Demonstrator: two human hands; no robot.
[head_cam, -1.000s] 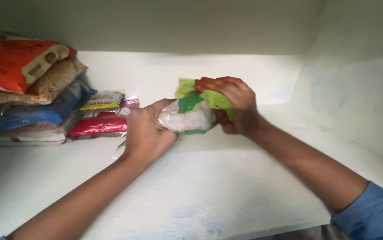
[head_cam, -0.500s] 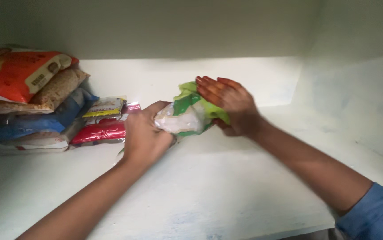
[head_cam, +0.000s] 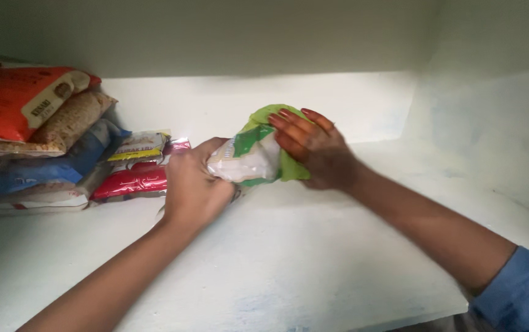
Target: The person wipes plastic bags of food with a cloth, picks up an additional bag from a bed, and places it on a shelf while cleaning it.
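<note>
You had the packet (head_cam: 255,154) between both hands, just above the shelf (head_cam: 313,258), near its back wall and about midway along it. Whether its underside touched the shelf could not be told.

Your left hand (head_cam: 194,184) was closed on the near, white end, fingers curled tight into the wrapper. Your right hand (head_cam: 313,150) lay flat against the green far end, fingers straight and slightly spread, pressing rather than gripping.

By the look of it, you were at the squaring-up stage: steadying and shaping the packet before letting it rest. A next move would have called for a firm left grip while the right palm guided the top, and for enough room beside the red packet (head_cam: 130,178) and the yellow one (head_cam: 138,146) to your left, which sat against the stack of bags (head_cam: 31,135).

The packet was a soft plastic pouch, white in the middle with green bands and a crumpled light-green top. It looked loosely filled, so it would probably have slumped rather than stood.
</note>
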